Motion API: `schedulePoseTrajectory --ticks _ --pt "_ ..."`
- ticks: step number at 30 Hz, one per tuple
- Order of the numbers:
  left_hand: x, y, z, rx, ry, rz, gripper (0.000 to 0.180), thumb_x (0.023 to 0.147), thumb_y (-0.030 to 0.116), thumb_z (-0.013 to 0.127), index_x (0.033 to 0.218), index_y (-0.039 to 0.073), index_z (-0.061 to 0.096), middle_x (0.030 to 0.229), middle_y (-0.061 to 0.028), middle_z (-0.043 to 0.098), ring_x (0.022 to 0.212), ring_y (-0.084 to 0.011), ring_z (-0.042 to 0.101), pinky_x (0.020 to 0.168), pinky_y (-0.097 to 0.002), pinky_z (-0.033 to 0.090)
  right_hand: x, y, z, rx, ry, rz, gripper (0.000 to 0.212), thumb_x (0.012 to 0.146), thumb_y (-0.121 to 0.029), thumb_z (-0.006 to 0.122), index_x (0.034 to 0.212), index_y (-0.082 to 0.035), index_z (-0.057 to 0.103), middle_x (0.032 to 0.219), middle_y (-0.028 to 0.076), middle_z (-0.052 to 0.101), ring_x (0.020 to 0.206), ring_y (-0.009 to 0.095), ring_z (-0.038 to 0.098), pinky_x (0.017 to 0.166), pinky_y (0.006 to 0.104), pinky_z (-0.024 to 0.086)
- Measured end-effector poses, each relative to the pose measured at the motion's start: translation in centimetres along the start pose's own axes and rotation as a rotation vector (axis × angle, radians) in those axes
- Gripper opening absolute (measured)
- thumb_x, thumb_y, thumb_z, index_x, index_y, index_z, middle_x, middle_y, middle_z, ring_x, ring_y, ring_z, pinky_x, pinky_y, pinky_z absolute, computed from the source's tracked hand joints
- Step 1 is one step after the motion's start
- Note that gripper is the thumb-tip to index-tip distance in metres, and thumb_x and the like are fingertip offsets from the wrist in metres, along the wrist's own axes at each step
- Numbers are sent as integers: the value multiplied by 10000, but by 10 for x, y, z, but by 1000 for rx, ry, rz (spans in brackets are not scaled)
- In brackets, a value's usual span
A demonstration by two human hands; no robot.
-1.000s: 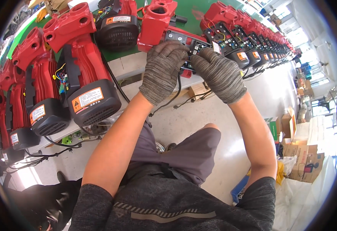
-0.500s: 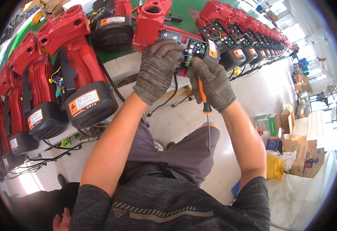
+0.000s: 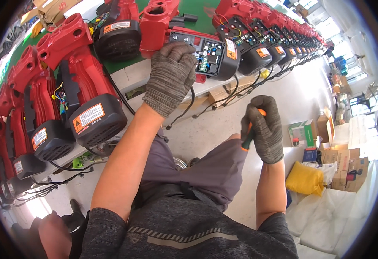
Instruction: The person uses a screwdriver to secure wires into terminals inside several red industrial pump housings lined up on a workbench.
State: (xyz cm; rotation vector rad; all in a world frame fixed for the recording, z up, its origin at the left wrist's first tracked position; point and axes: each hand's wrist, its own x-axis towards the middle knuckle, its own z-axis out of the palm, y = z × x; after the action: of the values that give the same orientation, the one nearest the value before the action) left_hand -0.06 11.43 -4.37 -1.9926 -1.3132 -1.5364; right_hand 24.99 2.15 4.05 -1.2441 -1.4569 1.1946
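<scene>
My left hand [image 3: 171,77], in a grey knit work glove, lies against the near left part of an open black control box [image 3: 192,41] on a red pump-like machine [image 3: 154,34]. Its fingers are curled; what they hold, if anything, is hidden. Inside the box sits a green circuit board [image 3: 205,60] with small wires. My right hand [image 3: 264,129], gloved alike, is raised off to the right, apart from the machine. It is closed around the orange and dark green handle of a screwdriver [image 3: 248,140], whose shaft I cannot make out.
More red machines [image 3: 89,77] with black end covers stand along the bench on the left. A long row of opened ones [image 3: 258,54] runs to the far right. Black cables [image 3: 193,101] hang over the bench edge. Cartons [image 3: 340,164] and a yellow sack [image 3: 304,178] lie right; another person stands lower left.
My right hand has drawn back from the circuit board, down and to the right, with the screwdriver. My left hand stays at the control box. The whole view has shifted slightly.
</scene>
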Motion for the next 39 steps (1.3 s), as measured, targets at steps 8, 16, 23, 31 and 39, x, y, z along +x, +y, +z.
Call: schedulePoseTrajectory --ticks 8,16,23,31,39 --pt "4 9 -5 179 -87 0 210 788 71 740 993 99 704 1201 -35 694 1166 -309 610 999 -478 478 -28 -6 -26 42 153 -96 251 940 -136 664 1138 -53 532 873 74 583 563 113 551 423 224 419" --pt "6 8 -4 284 -160 16 194 818 108 710 1010 115 731 1207 -18 676 1174 -280 593 996 -490 457 -43 0 -36 134 172 -103 275 929 -146 705 1128 -63 534 859 77 585 580 122 556 462 232 445" --pt "6 9 -3 303 -173 11 208 846 169 682 1043 132 739 1196 -16 664 1193 -276 577 1006 -501 438 -48 9 -40 50 181 -155 278 941 -159 708 1133 -57 534 848 72 592 558 128 562 448 228 449" --pt "8 14 -4 240 -104 -18 228 809 126 735 1035 107 707 1162 -48 686 1107 -330 605 951 -517 476 -55 4 -26 -71 203 -214 234 1006 -17 605 1220 -27 513 922 136 714 656 180 676 563 264 523" --pt "9 20 -2 303 -129 -40 199 791 118 739 987 96 716 1135 -69 682 1087 -351 610 935 -509 482 -53 -26 -46 -304 182 -430 242 1059 -72 560 1274 -16 465 883 121 657 731 190 717 581 263 535"
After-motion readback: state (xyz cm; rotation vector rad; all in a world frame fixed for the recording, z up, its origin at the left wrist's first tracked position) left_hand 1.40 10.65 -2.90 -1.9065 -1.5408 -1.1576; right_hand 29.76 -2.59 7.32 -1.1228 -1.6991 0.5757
